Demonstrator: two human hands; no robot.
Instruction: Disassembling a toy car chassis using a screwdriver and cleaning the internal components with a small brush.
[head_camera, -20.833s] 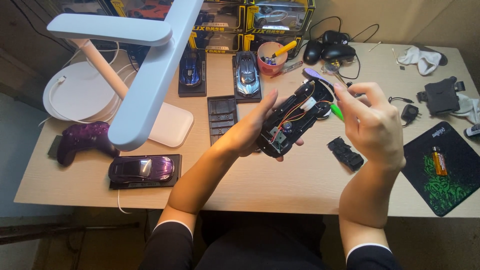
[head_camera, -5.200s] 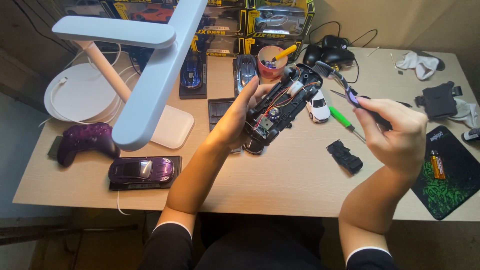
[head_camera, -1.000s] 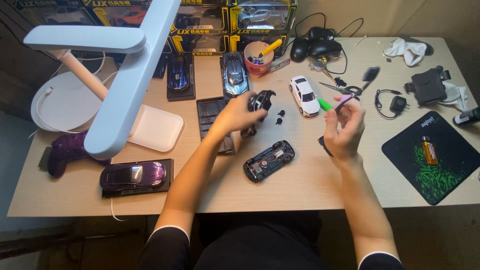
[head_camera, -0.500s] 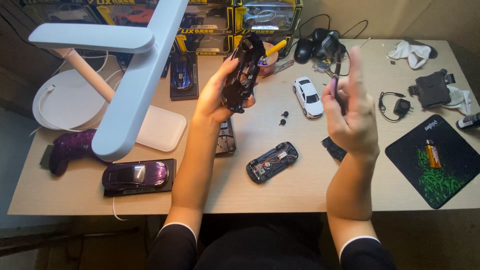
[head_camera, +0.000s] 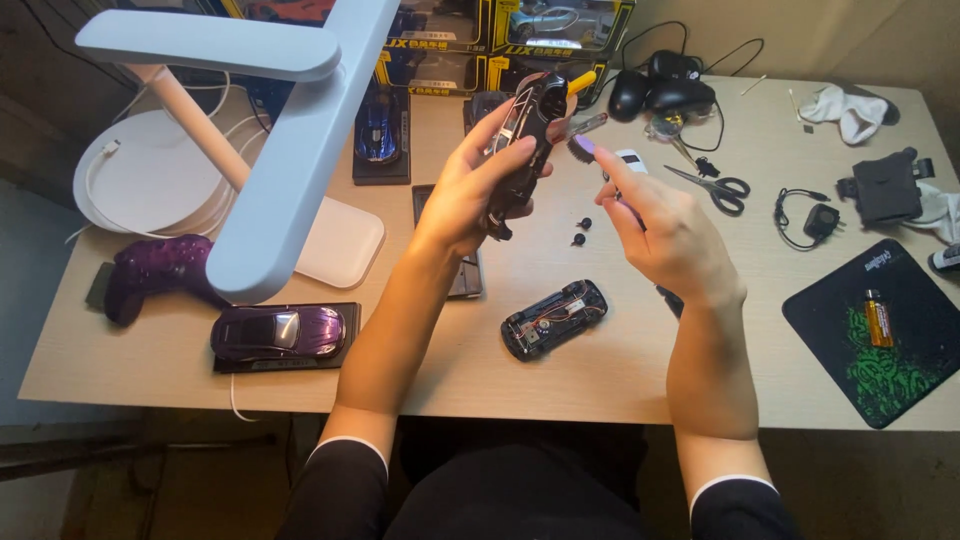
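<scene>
My left hand (head_camera: 478, 178) holds a black toy car body shell (head_camera: 523, 145) raised above the desk, its underside turned toward me. My right hand (head_camera: 662, 224) is lifted beside it and grips a small screwdriver with a purple cap (head_camera: 582, 147), its tip close to the shell. The car's black chassis (head_camera: 555, 318), with wiring showing, lies flat on the wooden desk (head_camera: 440, 370) below my hands. Two small black parts (head_camera: 580, 231) lie on the desk between the shell and the chassis.
A white desk lamp (head_camera: 270, 150) arches over the left side. A purple toy car on a black base (head_camera: 279, 333) and a purple controller (head_camera: 160, 275) lie left. Scissors (head_camera: 712, 185), a black mouse (head_camera: 630, 92), a charger (head_camera: 818, 218), and a black mat with a battery (head_camera: 880, 318) are right.
My left hand picked the body shell up off the desk and raised it. My right hand moved in closer to the shell with the screwdriver. The chassis stayed on the desk.
</scene>
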